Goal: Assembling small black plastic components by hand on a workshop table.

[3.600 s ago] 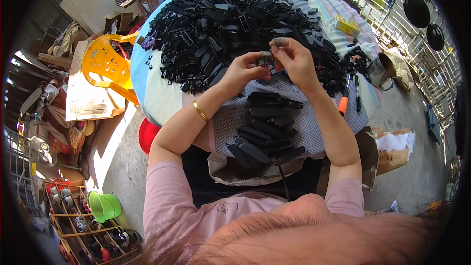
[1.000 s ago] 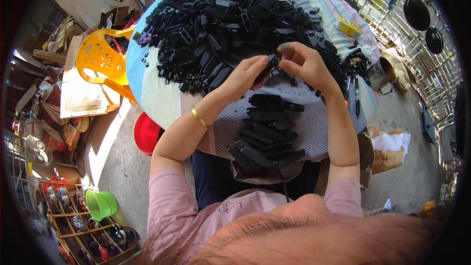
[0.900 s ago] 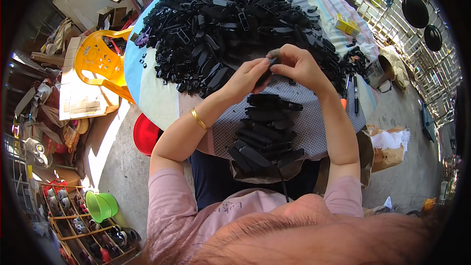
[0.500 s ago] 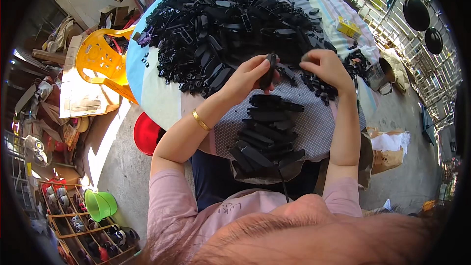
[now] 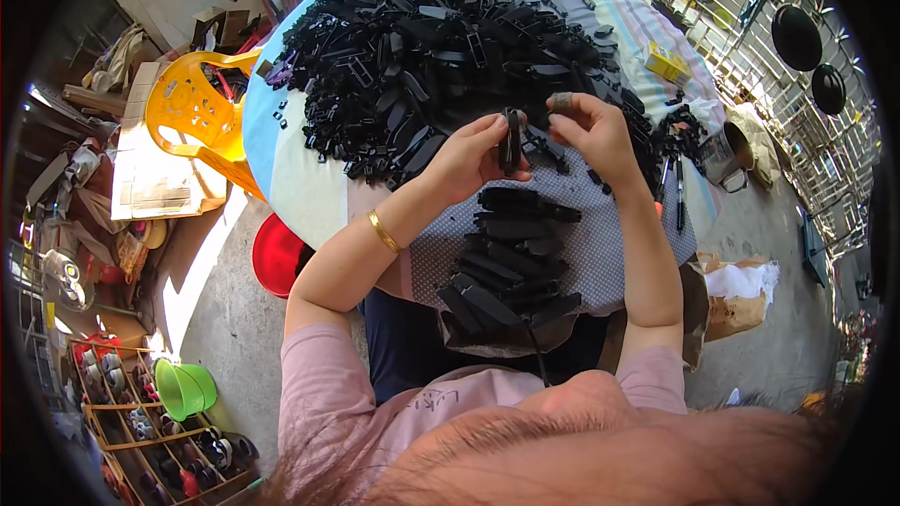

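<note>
- Grey concrete floor (image 5: 239,319), striped by bright sunlight (image 5: 192,292) on the left.
- Perforated yellow plastic armchair (image 5: 217,139) standing left of the round bench (image 5: 298,164).
- Wooden shoe rack (image 5: 155,439) at lower left.
- Metal-bar wall (image 5: 750,56) rising along the right, brightly lit.

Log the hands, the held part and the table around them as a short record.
Left hand: holds a black part, roughly upright
Right hand: close beside that part; whether it grips anything is unclear
Pile: black pieces, mostly beyond the hands
Stack: black parts overlapping, between hands and body
Table's right side: yellow box, pen
</note>
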